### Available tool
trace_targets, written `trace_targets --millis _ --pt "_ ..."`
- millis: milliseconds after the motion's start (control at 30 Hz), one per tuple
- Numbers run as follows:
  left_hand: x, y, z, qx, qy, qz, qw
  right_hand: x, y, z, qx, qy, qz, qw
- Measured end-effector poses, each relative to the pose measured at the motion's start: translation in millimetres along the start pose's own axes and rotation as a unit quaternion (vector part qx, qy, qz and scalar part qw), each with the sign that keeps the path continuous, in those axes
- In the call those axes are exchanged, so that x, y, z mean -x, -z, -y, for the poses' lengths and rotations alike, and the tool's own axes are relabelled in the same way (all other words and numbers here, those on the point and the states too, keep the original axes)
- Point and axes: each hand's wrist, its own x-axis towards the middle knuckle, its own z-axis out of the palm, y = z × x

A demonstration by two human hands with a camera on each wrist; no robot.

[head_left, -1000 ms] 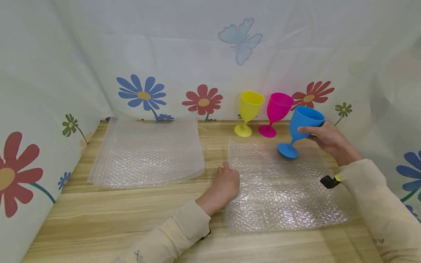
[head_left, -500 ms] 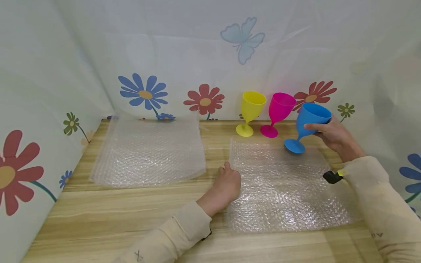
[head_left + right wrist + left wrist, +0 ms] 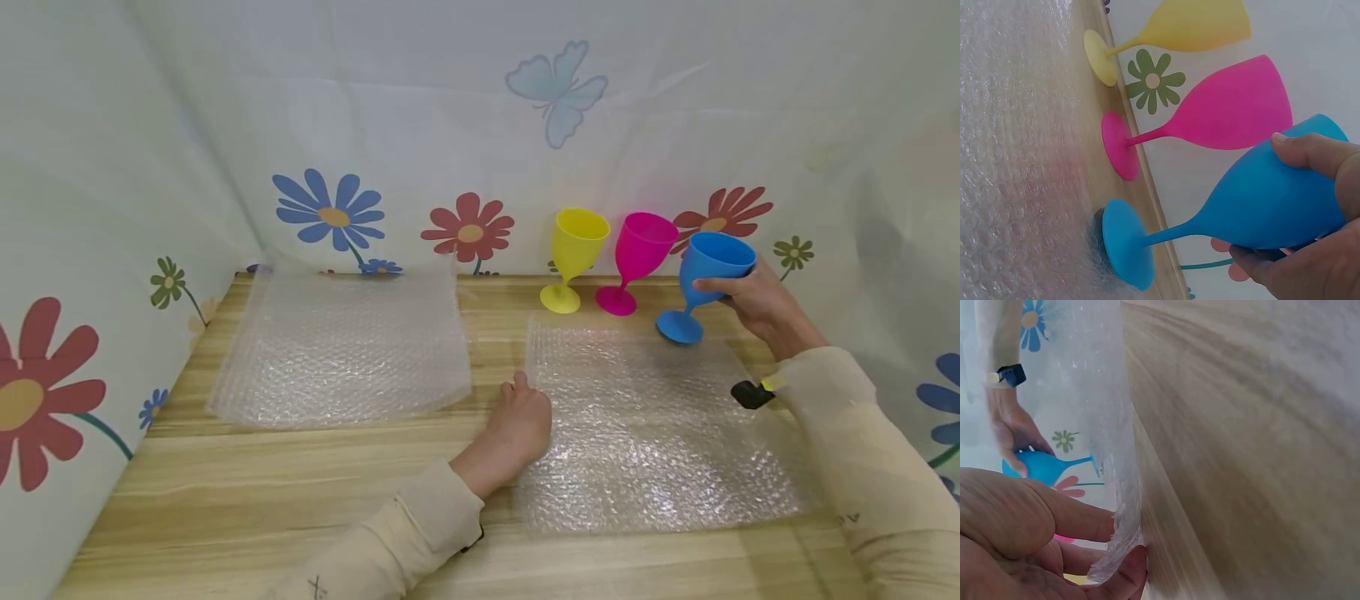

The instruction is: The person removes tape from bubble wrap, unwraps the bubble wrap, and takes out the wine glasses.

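Observation:
My right hand (image 3: 768,308) grips the bowl of a blue plastic goblet (image 3: 1272,194), thumb on the near side. The goblet's foot is over the far right part of a bubble wrap sheet (image 3: 637,433); whether it touches the sheet, I cannot tell. My left hand (image 3: 513,425) pinches that sheet's left edge between thumb and fingers, clear in the left wrist view, where the raised wrap edge (image 3: 1124,512) shows. Left of the blue goblet stand a pink goblet (image 3: 637,250) and a yellow goblet (image 3: 576,246), both upright on the wooden table (image 3: 300,500).
Another piece of bubble wrap (image 3: 345,350) lies at the table's back left, its far edge against the curtain. Floral-printed curtain (image 3: 420,125) closes in the back and both sides. The pink goblet is close beside the blue one.
The blue goblet, in my right hand, has shifted slightly right and back, toward the sheet's far edge, and stands straighter. My left hand keeps its place on the wrap's edge.

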Motion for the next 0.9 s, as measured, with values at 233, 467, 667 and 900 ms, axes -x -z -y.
trace_targets --millis 233,467,667,900 --pt "0.9 -0.9 0.3 -0.001 0.003 -0.008 1.0 -6 -0.3 -1 0.001 0.009 -0.008 1.0" --pt "1.4 1.9 -0.7 0.036 0.029 0.006 0.9989 -12 -2.1 -2 0.021 0.019 -0.025 0.999" --pt "2.3 1.5 -0.2 0.011 0.013 -0.002 0.9999 -17 -1.4 -2 0.021 0.013 -0.042 0.999" --pt "1.6 -0.6 -0.1 0.017 0.008 -0.003 0.9998 -23 4.1 -1 0.016 0.015 -0.053 0.998"
